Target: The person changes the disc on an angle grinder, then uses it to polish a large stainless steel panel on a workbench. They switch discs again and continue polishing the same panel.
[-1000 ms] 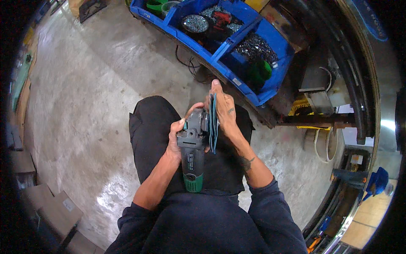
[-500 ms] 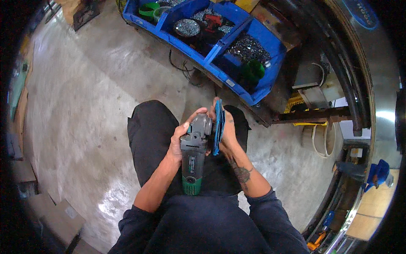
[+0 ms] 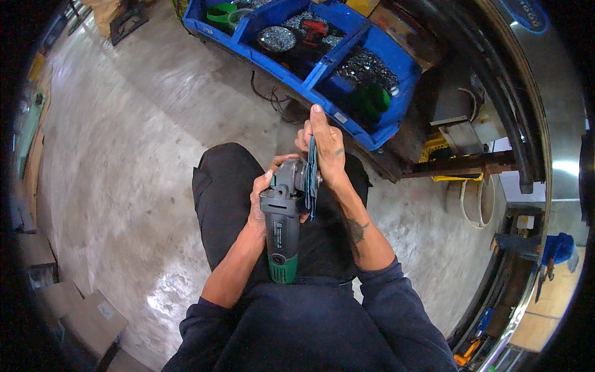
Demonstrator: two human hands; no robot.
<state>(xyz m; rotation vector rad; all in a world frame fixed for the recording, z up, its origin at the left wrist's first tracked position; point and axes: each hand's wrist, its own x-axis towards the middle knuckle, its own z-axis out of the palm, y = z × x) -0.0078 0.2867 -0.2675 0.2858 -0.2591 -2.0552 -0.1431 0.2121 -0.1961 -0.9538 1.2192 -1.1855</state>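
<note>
The grinder (image 3: 282, 220), frame centre, is gripped by the left hand (image 3: 259, 201) while the right hand (image 3: 325, 149) lies flat on its disc (image 3: 311, 177), above worn grey concrete floor (image 3: 124, 155); blue bins (image 3: 322, 56) upper centre.

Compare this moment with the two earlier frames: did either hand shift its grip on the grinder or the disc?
Hardly. The right hand keeps its palm flat against the disc, fingers stretched out as before. The left hand still wraps the grinder body over the lap. Nothing was picked up or let go. The blue bins only seem to shift because the camera moved.
</note>
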